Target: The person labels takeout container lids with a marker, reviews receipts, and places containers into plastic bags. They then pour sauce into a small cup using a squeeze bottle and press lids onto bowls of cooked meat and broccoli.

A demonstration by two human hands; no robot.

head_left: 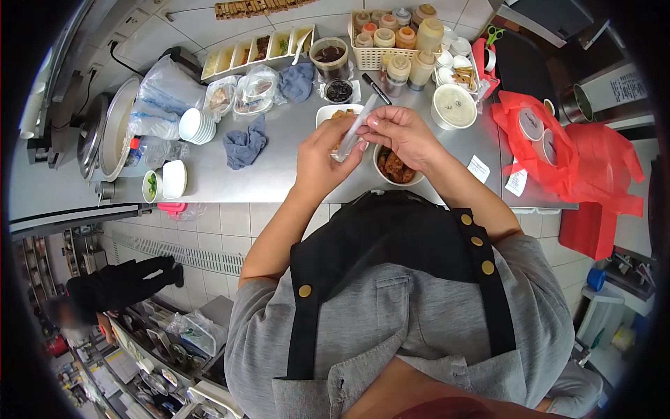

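Both hands are closed on a translucent plastic lid (358, 130), tilted and seen nearly edge-on above the counter. My left hand (323, 157) grips its lower left side; the fingers of my right hand (405, 134) pinch it on the right. Below my right hand is a round bowl of brown, glazed food pieces (395, 166), partly covered by that hand. Behind my left hand stands a white container (326, 114) with orange-brown food, mostly hidden. A black marker (377, 89) lies just beyond the hands.
The steel counter (286, 164) holds sauce bottles in a basket (364, 57), a lidded white tub (453, 107), a topping tray (259, 50), blue cloths (245, 142) and stacked cups (197, 126). A red bag (513, 115) with lidded cups sits right. Another person (122, 288) is at the left.
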